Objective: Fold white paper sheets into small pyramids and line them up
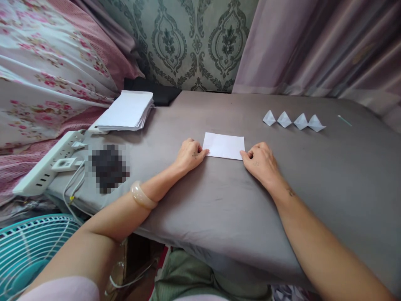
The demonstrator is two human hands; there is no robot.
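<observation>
A white folded paper (223, 146) lies flat on the grey worktop (219, 200), just above the middle of the frame. The left hand (189, 154) is curled loosely, its fingertips pressing the paper's left lower corner; the right hand (260, 161) is curled the same way, fingertips on the right lower corner. Neither hand lifts the sheet; both pin it to the cloth. No print or writing shows on the paper.

A pale bangle (142, 196) sits on the left wrist. To the upper right, four small folded paper shapes (293, 120) stand in a row, touching or nearly touching one another, well apart from the hands. Further right lies a thin pale green stick (344, 121), too small to identify.

At the upper left a stack of white sheets (127, 110) rests on the worktop's far corner, with a dark flat thing (156, 93) behind it, partly hidden. At the left edge a white power strip (46, 165) holds plugs with white cables trailing down; any lettering on it cannot be read. Beside it a dark object (108, 168) is blurred out. A teal fan grille (28, 246) is cut off at the lower left corner. Floral bedding (46, 71) fills the upper left, curtains (313, 46) the upper right.
</observation>
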